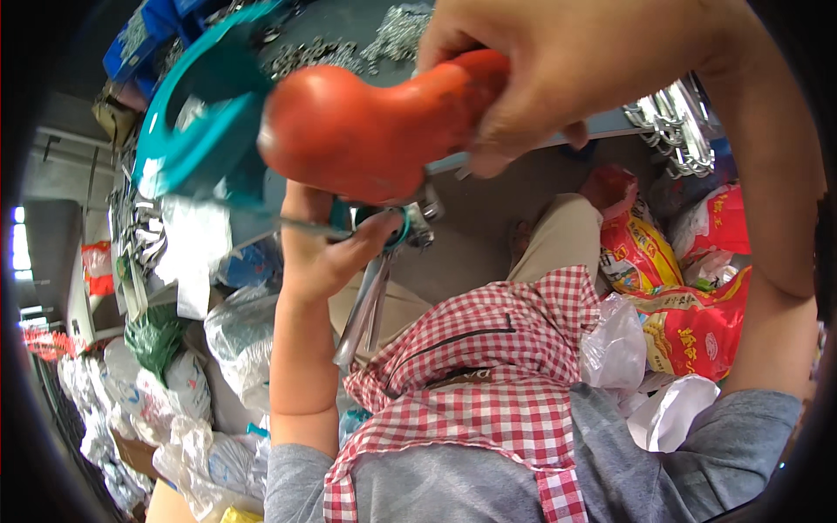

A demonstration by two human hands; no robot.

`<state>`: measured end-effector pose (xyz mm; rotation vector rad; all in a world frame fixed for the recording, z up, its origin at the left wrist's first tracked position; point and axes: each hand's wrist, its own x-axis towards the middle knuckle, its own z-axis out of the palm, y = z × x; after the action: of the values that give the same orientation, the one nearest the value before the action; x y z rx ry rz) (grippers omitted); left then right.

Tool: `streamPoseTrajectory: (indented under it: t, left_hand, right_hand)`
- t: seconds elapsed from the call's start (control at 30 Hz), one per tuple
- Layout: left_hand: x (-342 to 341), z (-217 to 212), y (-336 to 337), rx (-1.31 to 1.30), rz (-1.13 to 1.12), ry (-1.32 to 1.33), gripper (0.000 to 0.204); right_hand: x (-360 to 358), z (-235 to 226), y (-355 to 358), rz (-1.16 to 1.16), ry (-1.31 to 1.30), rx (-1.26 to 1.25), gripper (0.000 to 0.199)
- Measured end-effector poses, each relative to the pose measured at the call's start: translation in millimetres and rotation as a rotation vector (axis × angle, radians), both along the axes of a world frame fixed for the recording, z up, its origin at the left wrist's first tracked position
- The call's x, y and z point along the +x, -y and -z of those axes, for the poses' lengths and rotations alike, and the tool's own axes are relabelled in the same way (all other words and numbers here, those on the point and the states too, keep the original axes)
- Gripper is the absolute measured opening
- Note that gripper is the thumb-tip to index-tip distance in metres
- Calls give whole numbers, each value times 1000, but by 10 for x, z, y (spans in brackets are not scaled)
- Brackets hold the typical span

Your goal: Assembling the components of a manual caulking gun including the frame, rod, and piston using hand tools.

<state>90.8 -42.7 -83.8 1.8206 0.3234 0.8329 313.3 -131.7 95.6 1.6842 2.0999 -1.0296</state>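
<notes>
My right hand (593, 65) is raised at the upper right, its fingers wrapped round a smooth red-orange object (349, 131) with a thick rounded end and a narrower bent neck. I cannot tell its kind. Below it, my left hand (327, 248) is closed on a bundle of long, thin metal strips (366, 309) that hang down. A teal ring (399, 228) sits at their upper end by my thumb. The red-orange object partly hides my left fingers. A blurred, curved teal plastic piece (179, 131) is to the left; whether it touches my left hand is unclear.
Small metal parts (397, 39) lie in heaps on the dark work table. A blue bin (139, 39) stands at its far left. Shiny metal hooks (680, 131) hang off the right edge. Plastic bags (248, 336) and red-yellow sacks (641, 248) crowd both sides of my checked apron.
</notes>
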Motion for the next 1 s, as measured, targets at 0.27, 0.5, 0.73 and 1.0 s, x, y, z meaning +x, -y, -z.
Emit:
streamPoseTrajectory:
  t: [0.27,0.5,0.73,1.0]
  left_hand:
    - [55,217,-239,-199,463,172,50]
    - [114,132,-396,-210,658,66,47]
    - [98,133,-396,-200,720,66,47]
    - [176,77,-470,-229,845,49,47]
  right_hand:
    - [420,905,1033,624,678,675,37]
    - [1485,1877,1478,876,985,836,36]
    - [1556,2321,1525,996,938,820,48]
    - [1518,2486,1493,894,901,1096,45]
